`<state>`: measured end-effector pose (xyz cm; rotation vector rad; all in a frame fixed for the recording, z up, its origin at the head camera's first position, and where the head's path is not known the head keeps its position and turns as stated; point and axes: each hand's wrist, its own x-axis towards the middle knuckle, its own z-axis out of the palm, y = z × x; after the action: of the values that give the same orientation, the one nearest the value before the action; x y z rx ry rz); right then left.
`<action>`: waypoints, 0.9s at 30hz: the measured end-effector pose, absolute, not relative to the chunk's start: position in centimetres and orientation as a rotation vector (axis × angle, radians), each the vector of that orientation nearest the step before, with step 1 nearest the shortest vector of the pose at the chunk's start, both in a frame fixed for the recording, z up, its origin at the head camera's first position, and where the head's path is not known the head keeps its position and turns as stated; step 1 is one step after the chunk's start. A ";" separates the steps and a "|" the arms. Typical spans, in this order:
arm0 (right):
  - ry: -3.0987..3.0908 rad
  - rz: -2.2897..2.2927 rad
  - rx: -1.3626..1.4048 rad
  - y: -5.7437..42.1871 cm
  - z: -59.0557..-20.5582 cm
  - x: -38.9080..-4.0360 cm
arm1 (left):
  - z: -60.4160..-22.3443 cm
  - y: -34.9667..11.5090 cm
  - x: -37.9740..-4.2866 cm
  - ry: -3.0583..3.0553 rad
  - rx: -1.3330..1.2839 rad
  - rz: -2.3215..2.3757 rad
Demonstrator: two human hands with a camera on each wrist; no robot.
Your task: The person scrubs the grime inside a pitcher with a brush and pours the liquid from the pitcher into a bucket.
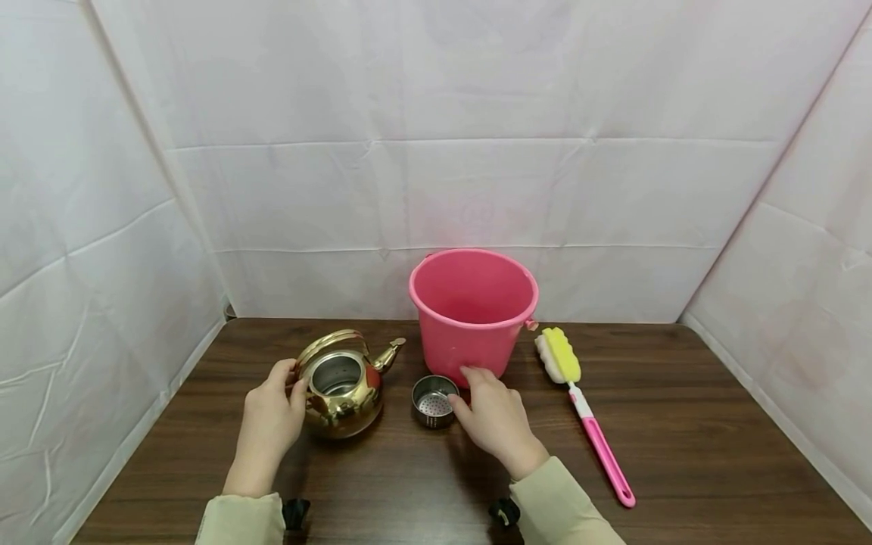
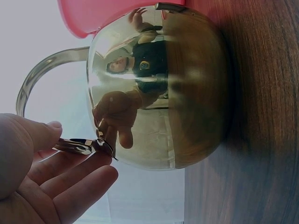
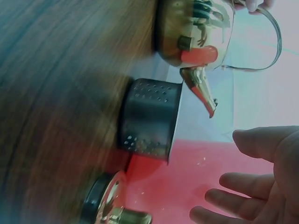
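The left hand [image 1: 271, 412] pinches the gold teapot's [image 1: 344, 415] handle; the right hand [image 1: 496, 420], grip wide and fingers extended, hovers just beside the metal strainer [image 1: 432, 419]. Behind, the pink bucket [image 1: 463, 350] nears the surface's [image 1: 702, 431] far edge; rightward, beyond the sponge brush [image 1: 599, 446], wood stretches toward white sheeting [image 1: 804, 318].

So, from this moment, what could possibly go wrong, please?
The round, shiny gold metal kettle may tip, since the left fingers hold its curved gold handle near one end.

The right fingers might knock the small, perforated grey metal strainer close to them.

The round gold lid with a dark rim could get bumped unseen: it shows only in the right wrist view.
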<state>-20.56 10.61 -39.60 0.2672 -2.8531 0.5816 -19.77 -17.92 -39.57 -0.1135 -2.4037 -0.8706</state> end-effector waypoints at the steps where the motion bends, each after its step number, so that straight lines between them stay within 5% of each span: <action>1: -2.850 0.587 0.272 10.4 -39.5 -20.6 | -39.6 -17.9 -19.8 -2.405 -0.113 -0.870; 27: -2.801 0.579 0.422 6.9 -38.1 -23.0 | -39.5 -17.9 -19.8 -2.420 -0.098 -0.889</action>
<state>-23.01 6.93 -38.05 0.4218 -2.8014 0.5793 -19.77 -17.88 -39.53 -0.0980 -2.4196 -0.8886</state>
